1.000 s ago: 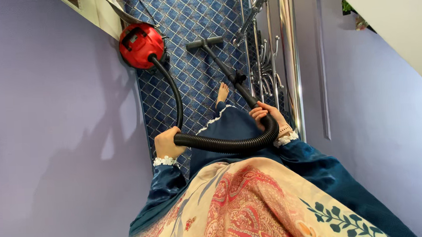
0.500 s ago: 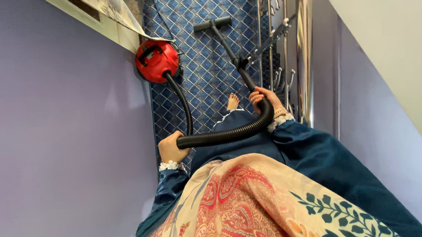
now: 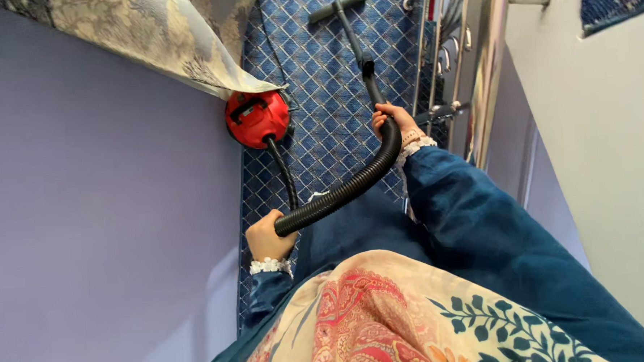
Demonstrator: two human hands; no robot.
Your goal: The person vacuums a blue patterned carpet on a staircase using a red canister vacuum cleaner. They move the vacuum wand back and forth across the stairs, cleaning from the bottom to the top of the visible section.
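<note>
Nearest the viewer, below the red canister vacuum (image 3: 257, 119), the left hand (image 3: 268, 235) is clenched around the lower end of the black ribbed hose (image 3: 351, 187). Farther out, right of the canister, the right hand (image 3: 394, 122) grasps the hose where it meets the rigid black wand (image 3: 356, 45). Beyond it, the wand's floor head (image 3: 337, 7) rests on blue diamond-patterned carpet (image 3: 318, 94). Metal railings (image 3: 469, 59) stand at the right; patterned cloth (image 3: 164, 43) overhangs the canister.
</note>
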